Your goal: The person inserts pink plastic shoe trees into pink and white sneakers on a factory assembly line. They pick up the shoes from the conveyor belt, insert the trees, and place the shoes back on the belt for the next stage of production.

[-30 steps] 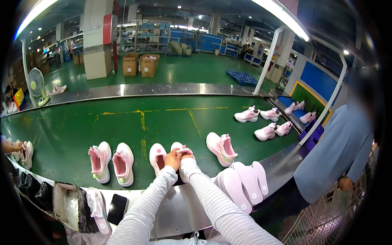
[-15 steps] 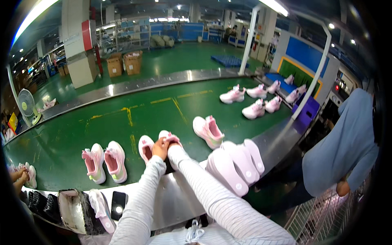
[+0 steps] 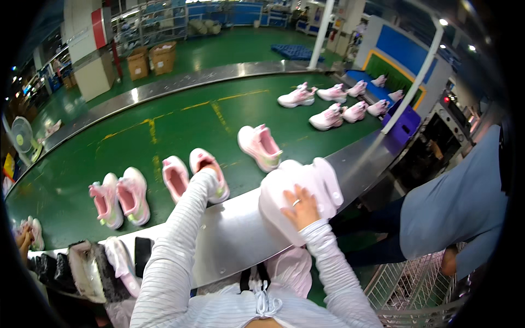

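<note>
My left hand reaches into a pink and white sneaker at the belt's near edge; its fingers are hidden inside the shoe. Against that sneaker's left side stands a matching sneaker. My right hand, a ring on one finger, lies with spread fingers on a pile of pale pink insoles at the right. Just beyond the pile, a single sneaker rests on the green belt. Farther left is another pair, a left sneaker and a right sneaker.
Several sneakers stand at the far right, near a purple bin. A metal ledge runs along my side. A phone and a worn box lie at the left. A person in blue stands beside a wire cart.
My right hand has left the sneaker and moved right onto the insoles. My left hand has gone into the right-hand shoe of the pair. The view has shifted.
</note>
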Demonstrator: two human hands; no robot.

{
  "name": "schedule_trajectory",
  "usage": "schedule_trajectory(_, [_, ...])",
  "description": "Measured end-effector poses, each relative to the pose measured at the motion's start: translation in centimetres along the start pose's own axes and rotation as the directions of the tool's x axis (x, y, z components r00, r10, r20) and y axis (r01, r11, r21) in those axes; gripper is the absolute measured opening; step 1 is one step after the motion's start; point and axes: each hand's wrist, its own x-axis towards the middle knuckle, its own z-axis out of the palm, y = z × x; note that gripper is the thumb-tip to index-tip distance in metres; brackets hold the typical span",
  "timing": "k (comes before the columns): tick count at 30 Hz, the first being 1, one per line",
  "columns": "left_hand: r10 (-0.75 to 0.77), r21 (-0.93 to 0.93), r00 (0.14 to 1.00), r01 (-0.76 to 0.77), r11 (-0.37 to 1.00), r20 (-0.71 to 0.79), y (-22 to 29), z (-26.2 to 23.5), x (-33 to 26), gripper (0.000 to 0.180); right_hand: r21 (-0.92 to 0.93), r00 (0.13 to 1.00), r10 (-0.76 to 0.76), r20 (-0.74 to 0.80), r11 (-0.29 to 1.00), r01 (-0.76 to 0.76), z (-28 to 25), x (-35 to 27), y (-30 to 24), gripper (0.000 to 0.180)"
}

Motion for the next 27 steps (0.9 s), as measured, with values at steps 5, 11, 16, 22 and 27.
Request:
schedule_trajectory(5, [-0.187,0.527,0.976,0.103,0.844,0.109,4.4,1.3,5.1,0.03,0.053,1.0,0.018,0.02,0.998,-0.019,1.7,-0.1,-1.4,0.05])
schedule_trajectory(11, [0.168,-0.151,0.983,-0.157,0.976,0.067,-1.7,1.7,0.7,0.042,0.12,0.997,0.077,0.006,0.99,-0.078,1.3,-0.1,-0.8,0.049])
schedule_trajectory(16, [0.522,-0.8,0.631,-0.568,-0.192,-0.573,1.4,6.5,4.6,0.022,0.114,0.999,0.052,0.006,0.992,-0.052,1.5,0.4,-0.6,0.049])
schedule_trajectory(22, [0.717,-0.773,0.45,-0.604,-0.195,-0.533,1.6,6.4,7.2,0.015,0.119,0.996,0.051,-0.07,0.992,-0.042,1.1,0.6,0.6,0.048])
schedule_trajectory(27, [0.729,-0.809,0.524,-0.583,-0.071,-0.441,0.3,6.4,6.2,0.017,0.147,0.996,0.088,-0.013,0.986,-0.085,0.6,0.7,0.1,0.048])
